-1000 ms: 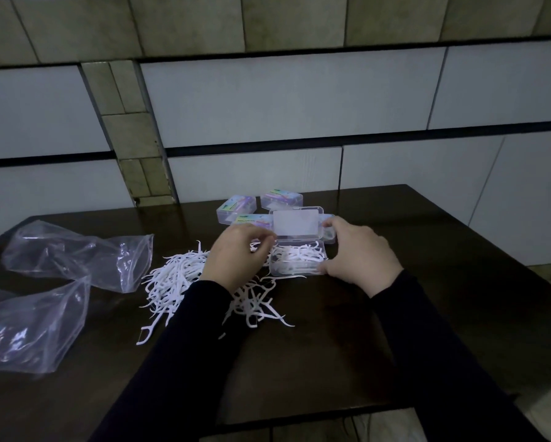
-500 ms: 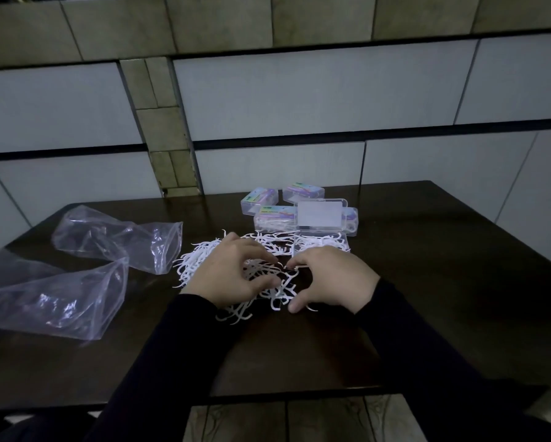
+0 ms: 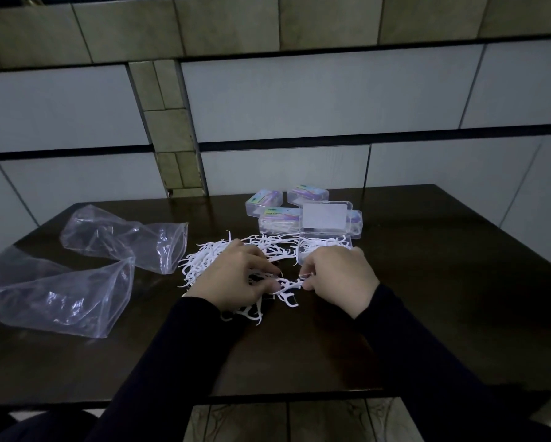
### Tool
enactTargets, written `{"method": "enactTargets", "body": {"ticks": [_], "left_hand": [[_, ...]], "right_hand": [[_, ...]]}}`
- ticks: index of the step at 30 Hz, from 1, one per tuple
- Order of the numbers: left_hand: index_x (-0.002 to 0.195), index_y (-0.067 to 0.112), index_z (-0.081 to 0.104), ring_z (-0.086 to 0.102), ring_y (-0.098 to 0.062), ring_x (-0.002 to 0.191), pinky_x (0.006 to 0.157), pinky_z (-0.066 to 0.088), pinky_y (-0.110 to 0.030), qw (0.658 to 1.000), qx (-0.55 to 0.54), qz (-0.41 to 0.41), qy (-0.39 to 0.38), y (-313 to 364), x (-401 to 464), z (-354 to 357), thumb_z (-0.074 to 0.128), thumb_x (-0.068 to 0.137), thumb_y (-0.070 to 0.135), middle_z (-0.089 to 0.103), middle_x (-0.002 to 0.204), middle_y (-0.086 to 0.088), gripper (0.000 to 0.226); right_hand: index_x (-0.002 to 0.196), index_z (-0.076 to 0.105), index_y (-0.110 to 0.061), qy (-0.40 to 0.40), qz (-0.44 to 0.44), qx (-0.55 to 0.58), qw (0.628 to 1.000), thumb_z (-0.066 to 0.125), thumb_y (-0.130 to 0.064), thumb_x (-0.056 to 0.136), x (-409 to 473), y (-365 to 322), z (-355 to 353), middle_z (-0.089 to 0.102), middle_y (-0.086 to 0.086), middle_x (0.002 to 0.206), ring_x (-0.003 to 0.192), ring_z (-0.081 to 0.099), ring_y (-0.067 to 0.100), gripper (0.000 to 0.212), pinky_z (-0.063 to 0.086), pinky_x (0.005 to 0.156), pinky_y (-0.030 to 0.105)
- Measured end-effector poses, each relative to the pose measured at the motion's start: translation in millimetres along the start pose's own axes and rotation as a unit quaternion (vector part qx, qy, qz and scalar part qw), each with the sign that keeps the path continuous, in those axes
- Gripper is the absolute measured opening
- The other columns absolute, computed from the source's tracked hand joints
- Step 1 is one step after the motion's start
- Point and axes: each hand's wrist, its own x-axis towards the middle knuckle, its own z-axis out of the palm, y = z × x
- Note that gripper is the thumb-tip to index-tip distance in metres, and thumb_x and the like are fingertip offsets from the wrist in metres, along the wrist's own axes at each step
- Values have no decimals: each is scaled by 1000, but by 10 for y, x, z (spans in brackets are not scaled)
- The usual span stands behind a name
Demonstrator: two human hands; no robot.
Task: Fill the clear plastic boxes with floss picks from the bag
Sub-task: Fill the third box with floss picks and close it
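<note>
— Both hands have come back off the open box since a second ago; they're down in the loose pile now.

— How many boxes do you count?

— Five small clear plastic boxes at the far middle of the dark wooden bench [image 3: 427, 282]. Four closed boxes with coloured labels [image 3: 280, 218] sit bunched together, and one open clear plastic box [image 3: 323, 247] stands just in front of them, lid up, with white picks lying in it.

— And the picks themselves?

— Too many to count. The heap of white plastic floss picks [image 3: 210, 256] is spread on the bench just left of the open box, running under both hands.

— What are the hands doing?

— The left hand [image 3: 236, 279] rests on the heap, fingers curled into it; its grip looks pressed on a pick at the thumb. The right hand [image 3: 335, 275] has its grip pinched on a few picks between thumb and forefinger.

— Bags?

— Two crumpled clear plastic bags [image 3: 76, 291] lie on the left, apart from the heap.
</note>
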Motion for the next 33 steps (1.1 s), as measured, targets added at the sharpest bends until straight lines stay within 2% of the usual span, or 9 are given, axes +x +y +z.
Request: {"method": "enactTargets", "body": {"ticks": [4,10,15,19,22,28,33], "left_hand": [[108,36,72,38,-8,96,77,30,-11,1000,-3,20,-7,6,6,-9,69,82,44,59,103,22,27],[112,33,70,38,-8,98,84,33,-19,1000,-6,13,-13,59,33,5,67,87,27,62,106,15,26],[104,29,72,35,-6,91,78,30,-19,1000,2,23,-11,94,62,7,64,89,22,60,98,15,18],[95,28,71,40,-6,93,81,35,-22,1000,-1,14,-4,109,79,-15,65,88,22,60,94,17,12],[93,28,71,38,-5,90,77,32,-20,1000,-4,10,1,115,96,-12,66,88,23,57,88,19,9],[89,28,69,41,-2,87,70,31,-8,996,-56,-12,63,100,120,-19,66,88,22,58,83,22,7],[85,31,67,47,-4,88,71,33,-9,985,-121,-39,118,149,122,-72,67,88,23,57,81,26,8]], "right_hand": [[110,62,-27,-14,-4,-34,999,59,-34,93,14,15,-11,62,-2,112,113,50,22,19,30,95,41],[110,61,-25,-30,-4,-45,999,57,-32,94,25,40,-22,63,-2,112,112,53,21,18,28,96,41],[100,61,-21,-22,-3,-67,997,47,-13,95,-10,109,-34,63,-1,101,102,55,23,17,27,90,41],[100,66,-26,-23,16,-53,998,51,-24,97,-5,165,-102,64,-4,101,102,56,20,15,26,94,41],[104,67,-31,-14,28,-50,998,58,-33,94,5,188,-155,65,-7,106,106,56,17,14,27,96,41],[106,69,-30,-8,44,-32,998,61,-34,91,-6,246,-236,66,-7,108,104,56,16,17,28,96,40],[106,71,-33,5,51,-2,999,58,-36,93,0,308,-322,67,-9,107,103,56,16,18,29,100,43]]}}
